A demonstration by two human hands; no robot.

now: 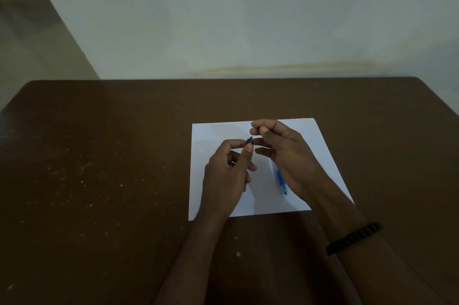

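A white sheet of paper (318,145) lies on the brown table, right of centre. Both hands hover over it. My left hand (227,175) pinches a small dark pen part (249,140) between thumb and forefinger. My right hand (283,148) is just beyond it, thumb and forefinger pinched together at the top; whatever they hold is too small to make out. A blue pen piece (282,181) lies on the paper, partly hidden under my right palm. A black band (354,239) circles my right wrist.
The brown table (99,168) spreads wide to the left, speckled with pale flecks. Its far edge meets a pale wall (248,19). Floor shows at the upper left.
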